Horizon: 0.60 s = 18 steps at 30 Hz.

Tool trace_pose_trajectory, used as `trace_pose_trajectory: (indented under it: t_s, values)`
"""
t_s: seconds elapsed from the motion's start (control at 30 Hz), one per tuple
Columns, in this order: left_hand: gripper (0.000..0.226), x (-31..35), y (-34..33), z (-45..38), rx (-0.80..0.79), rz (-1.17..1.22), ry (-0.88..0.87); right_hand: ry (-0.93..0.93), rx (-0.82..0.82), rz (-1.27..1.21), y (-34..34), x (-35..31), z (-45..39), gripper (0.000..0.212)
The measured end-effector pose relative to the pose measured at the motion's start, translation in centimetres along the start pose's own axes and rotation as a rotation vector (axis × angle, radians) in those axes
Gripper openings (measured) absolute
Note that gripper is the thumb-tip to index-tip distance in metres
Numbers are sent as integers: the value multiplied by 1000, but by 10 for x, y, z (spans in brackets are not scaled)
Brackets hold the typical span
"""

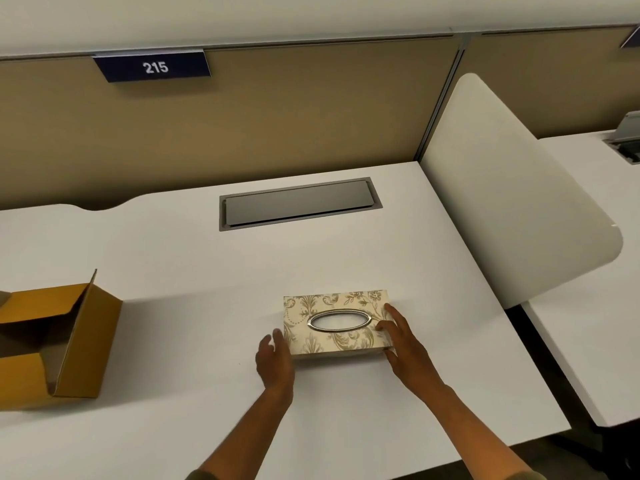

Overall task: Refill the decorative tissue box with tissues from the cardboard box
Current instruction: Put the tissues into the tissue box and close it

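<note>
The decorative tissue box (pixel 332 337), cream with a gold floral pattern and an oval metal-rimmed slot on top, lies flat on the white desk (pixel 207 271). My left hand (pixel 275 363) is at its left end with fingers spread, touching or nearly touching the side. My right hand (pixel 398 336) rests against the right end, fingers laid over the top edge. The brown cardboard box (pixel 55 344) stands at the far left with its flaps open; its inside is mostly hidden and no tissues show.
A grey cable hatch (pixel 298 204) is set into the desk behind the tissue box. A white side divider (pixel 509 188) rises at the right, with another desk beyond. A tan partition with a "215" sign (pixel 154 66) closes the back.
</note>
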<state>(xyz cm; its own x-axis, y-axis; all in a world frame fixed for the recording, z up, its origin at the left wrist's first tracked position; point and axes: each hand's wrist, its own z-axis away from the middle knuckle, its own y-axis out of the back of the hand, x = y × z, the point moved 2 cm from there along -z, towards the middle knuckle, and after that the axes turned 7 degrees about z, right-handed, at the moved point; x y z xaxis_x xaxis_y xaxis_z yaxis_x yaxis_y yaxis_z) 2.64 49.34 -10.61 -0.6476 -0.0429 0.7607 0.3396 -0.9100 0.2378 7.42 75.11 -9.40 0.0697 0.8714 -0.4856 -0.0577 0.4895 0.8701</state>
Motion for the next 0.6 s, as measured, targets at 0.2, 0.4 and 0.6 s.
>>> trace_pose_trajectory:
  t_s: [0.2, 0.4, 0.6]
  values:
    - [40, -1, 0, 5, -376, -83, -192, -36, 26, -106, 2, -4, 2, 45]
    - [37, 2, 3, 13, -451, -110, -174, -107, -10, -199, 4, 3, -3, 47]
    - [33, 4, 8, 17, -531, -149, -159, -126, -8, -167, 6, 0, -7, 49]
